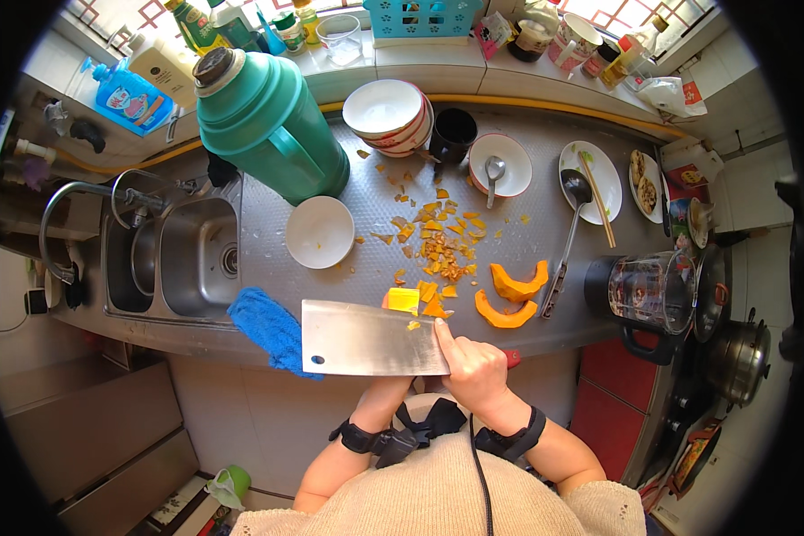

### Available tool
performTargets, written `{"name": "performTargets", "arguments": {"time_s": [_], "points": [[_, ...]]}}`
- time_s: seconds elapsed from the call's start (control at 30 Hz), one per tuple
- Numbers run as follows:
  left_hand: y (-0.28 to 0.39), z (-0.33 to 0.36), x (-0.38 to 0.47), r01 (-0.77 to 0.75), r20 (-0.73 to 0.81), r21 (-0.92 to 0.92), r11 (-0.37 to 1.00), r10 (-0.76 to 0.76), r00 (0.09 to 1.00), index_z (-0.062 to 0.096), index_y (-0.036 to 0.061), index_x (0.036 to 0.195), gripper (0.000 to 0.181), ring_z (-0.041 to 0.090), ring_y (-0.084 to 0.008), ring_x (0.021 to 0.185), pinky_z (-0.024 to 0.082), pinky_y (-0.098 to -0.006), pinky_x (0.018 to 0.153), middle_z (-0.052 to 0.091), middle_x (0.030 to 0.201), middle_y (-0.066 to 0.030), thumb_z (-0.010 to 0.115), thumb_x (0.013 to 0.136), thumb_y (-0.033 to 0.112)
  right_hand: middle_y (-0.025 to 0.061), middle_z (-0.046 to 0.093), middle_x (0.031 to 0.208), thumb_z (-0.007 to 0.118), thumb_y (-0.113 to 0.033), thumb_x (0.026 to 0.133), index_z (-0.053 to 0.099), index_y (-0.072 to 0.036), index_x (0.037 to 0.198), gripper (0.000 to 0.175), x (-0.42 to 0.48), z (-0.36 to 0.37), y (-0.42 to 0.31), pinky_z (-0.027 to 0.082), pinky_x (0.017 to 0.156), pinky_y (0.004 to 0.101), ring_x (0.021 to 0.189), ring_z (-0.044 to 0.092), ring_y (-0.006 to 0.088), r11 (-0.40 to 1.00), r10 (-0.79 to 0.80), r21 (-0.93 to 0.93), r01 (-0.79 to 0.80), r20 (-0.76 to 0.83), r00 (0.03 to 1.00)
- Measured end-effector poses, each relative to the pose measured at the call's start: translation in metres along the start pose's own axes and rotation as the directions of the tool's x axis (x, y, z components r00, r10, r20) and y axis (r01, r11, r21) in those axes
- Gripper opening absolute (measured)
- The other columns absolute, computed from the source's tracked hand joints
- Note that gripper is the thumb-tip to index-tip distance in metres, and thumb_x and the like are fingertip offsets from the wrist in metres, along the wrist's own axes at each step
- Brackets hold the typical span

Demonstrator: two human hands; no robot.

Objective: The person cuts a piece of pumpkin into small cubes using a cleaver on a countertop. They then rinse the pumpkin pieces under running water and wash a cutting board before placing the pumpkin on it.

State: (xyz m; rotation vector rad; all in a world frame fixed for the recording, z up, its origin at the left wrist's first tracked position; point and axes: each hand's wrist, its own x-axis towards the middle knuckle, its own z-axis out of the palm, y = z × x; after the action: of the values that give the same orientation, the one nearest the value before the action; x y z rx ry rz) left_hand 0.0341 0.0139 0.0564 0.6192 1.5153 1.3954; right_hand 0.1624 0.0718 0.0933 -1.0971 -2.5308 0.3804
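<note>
My right hand (476, 372) grips the red handle of a Chinese cleaver (372, 338), its broad blade lying across the counter's near edge and pointing left. My left hand (386, 390) is mostly hidden beneath the blade, so its grip does not show. Just beyond the blade sits a bright yellow-orange pumpkin chunk (403, 300), with smaller cut pieces (434, 301) beside it. Two curved pumpkin slices (507, 310) rest to the right. Pumpkin seeds and pulp (447, 258) lie farther back among scattered peelings (432, 218). A blue cloth (266, 328) is by the blade's left end.
A white bowl (319, 232) and a green thermos (275, 127) stand left, near the double sink (201, 251). Stacked bowls (383, 110), a black cup (453, 134) and a bowl with a spoon (517, 164) stand behind. A ladle (566, 248) and a blender jug (650, 291) are right.
</note>
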Motion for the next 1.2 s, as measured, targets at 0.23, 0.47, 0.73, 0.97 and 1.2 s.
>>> {"name": "performTargets", "arguments": {"time_s": [0.23, 0.47, 0.73, 0.97, 1.2], "points": [[-0.008, 0.001, 0.004, -0.206, -0.039, 0.417, 0.885, 0.244, 0.969, 0.034, -0.002, 0.135, 0.059, 0.052, -0.0247, 0.109, 0.041, -0.0321, 0.092, 0.053, 0.12, -0.0157, 0.062, 0.084, 0.008, 0.0049, 0.051, 0.057, 0.06, -0.003, 0.064, 0.06, 0.001, 0.114, 0.05, -0.007, 0.01, 0.006, 0.042, 0.046, 0.0299, 0.048, 0.054, 0.0188, 0.996, 0.049, -0.069, -0.05, -0.021, 0.999], [0.025, -0.004, 0.003, 0.025, -0.183, 0.131, 0.991, 0.0, 0.983, 0.026, -0.0004, 0.143, 0.048, 0.056, -0.0178, 0.095, 0.045, -0.0262, 0.082, 0.056, 0.115, -0.0121, 0.038, 0.098, 0.013, 0.0124, 0.06, 0.065, 0.057, -0.002, 0.068, 0.063, -0.005, 0.112, 0.045, -0.012, 0.015, 0.039, 0.048, 0.051, 0.0369, 0.058, 0.061, 0.0286, 0.944, 0.315, -0.096, -0.316, -0.025, 0.949], [0.015, -0.021, 0.012, 0.158, 0.083, -0.322, 0.934, -0.138, 0.987, 0.043, 0.002, 0.128, 0.037, 0.056, -0.0159, 0.088, 0.046, -0.0284, 0.079, 0.058, 0.104, -0.0082, 0.045, 0.096, 0.02, 0.013, 0.062, 0.068, 0.058, 0.0, 0.072, 0.064, -0.004, 0.111, 0.04, 0.0, 0.006, 0.027, 0.048, 0.054, 0.0351, 0.06, 0.062, 0.0284, 0.956, 0.232, 0.216, -0.198, -0.146, 0.962], [-0.009, -0.024, -0.001, 0.128, -0.049, 0.096, 0.987, -0.124, 0.991, 0.049, 0.0024, 0.119, 0.032, 0.056, -0.0184, 0.102, 0.046, -0.0322, 0.087, 0.057, 0.112, -0.0089, 0.05, 0.095, 0.024, 0.0063, 0.048, 0.057, 0.06, 0.0, 0.06, 0.062, -0.002, 0.116, 0.056, 0.014, -0.001, -0.005, 0.042, 0.047, 0.0325, 0.048, 0.053, 0.021, 0.986, -0.004, 0.168, 0.02, -0.093, 0.996], [-0.006, -0.025, -0.005, -0.191, 0.098, 0.398, 0.897, 0.165, 0.981, 0.051, 0.0009, 0.117, 0.028, 0.055, -0.0208, 0.102, 0.045, -0.0331, 0.087, 0.057, 0.112, -0.0117, 0.054, 0.092, 0.013, 0.0032, 0.047, 0.056, 0.059, -0.008, 0.07, 0.062, -0.001, 0.113, 0.044, 0.012, 0.001, -0.009, 0.044, 0.046, 0.0293, 0.046, 0.054, 0.0169, 0.994, -0.06, 0.082, 0.065, -0.063, 0.996]]}}
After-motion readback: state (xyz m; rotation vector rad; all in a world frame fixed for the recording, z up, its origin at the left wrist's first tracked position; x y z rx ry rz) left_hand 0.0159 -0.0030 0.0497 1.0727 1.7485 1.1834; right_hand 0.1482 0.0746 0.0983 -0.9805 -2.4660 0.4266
